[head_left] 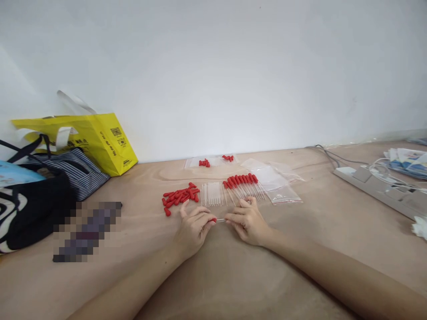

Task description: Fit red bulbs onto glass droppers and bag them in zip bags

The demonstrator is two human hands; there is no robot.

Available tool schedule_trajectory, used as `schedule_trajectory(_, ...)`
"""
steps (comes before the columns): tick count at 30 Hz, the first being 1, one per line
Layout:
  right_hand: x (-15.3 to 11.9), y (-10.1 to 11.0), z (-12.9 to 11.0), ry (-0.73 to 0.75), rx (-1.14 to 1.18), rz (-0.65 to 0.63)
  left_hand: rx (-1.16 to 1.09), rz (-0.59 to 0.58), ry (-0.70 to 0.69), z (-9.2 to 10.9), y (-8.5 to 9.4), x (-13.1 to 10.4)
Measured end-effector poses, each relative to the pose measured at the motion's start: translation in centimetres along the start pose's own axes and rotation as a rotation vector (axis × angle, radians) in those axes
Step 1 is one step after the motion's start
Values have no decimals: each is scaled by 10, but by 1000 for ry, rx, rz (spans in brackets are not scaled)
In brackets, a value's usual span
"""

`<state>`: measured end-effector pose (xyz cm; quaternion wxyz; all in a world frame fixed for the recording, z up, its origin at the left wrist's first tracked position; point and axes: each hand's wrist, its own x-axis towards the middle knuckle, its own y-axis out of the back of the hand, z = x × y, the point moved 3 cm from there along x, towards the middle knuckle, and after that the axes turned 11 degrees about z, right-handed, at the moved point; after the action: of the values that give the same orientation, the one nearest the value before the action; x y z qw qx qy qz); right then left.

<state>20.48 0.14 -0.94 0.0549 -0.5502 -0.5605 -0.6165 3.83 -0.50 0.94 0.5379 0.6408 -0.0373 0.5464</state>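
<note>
Between finger and thumb, my left hand [195, 226] pinches a red rubber dropper bulb [214, 220]. A clear dropper tube [220, 220] meets the bulb, and my right hand [248, 221] grips the tube's other end. Whether the tube sits inside the bulb is hidden by my left fingers. Beyond my left hand lies a pile of loose red bulbs [180, 195]. Several bare clear tubes [211, 194] lie side by side to the right of that pile. Past my right hand, several droppers with red bulbs fitted [242, 182] form a row.
Clear zip bags [278, 184] lie right of the row, and bags holding red bulbs [204, 163] rest near the wall. A yellow bag [100, 142], a striped pouch [80, 173] and a black bag [36, 209] stand left. A power strip [376, 186] with cables is at right.
</note>
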Motion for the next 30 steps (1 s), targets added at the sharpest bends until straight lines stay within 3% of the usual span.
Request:
schedule_trajectory(8,2,3,-5,38,1,64,-8,35,-39,4,0,0)
schedule_trajectory(17,2,-3,-10,64,44,53,-6,37,-87,9,0,1)
schedule_trajectory(24,5,0,-5,16,-21,-5,14,12,-5,1,1,2)
schedule_trajectory(30,7,3,3,-28,-54,-11,90,77,8,-4,8,4)
